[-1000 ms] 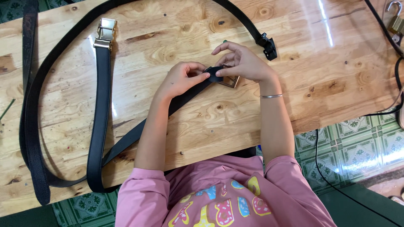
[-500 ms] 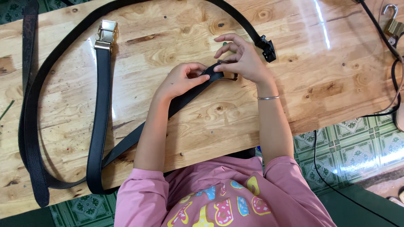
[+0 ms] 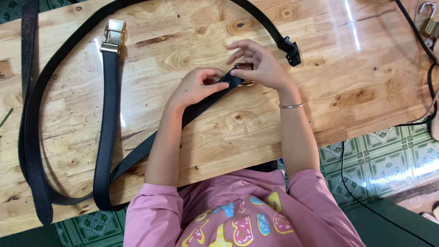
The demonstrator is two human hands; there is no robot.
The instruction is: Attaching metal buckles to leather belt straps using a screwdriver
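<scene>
My left hand [image 3: 199, 84] pinches the end of a black belt [image 3: 137, 153] that runs diagonally across the wooden table [image 3: 356, 77]. My right hand [image 3: 260, 66] holds a small metal buckle [image 3: 242, 68] at that same belt end, fingers curled over it, a thin bracelet on the wrist. The belt loops off the near left edge and comes back up to a silver buckle [image 3: 113, 34].
A second black belt [image 3: 29, 137] curves around the left and far side, ending in a black clip [image 3: 291, 49]. A padlock [image 3: 430, 23] and a dark cable [image 3: 425, 68] lie at the far right. Green patterned floor tiles show below the table.
Both hands and the belt end have shifted slightly toward the far side; my right hand's fingers have closed more over the buckle.
</scene>
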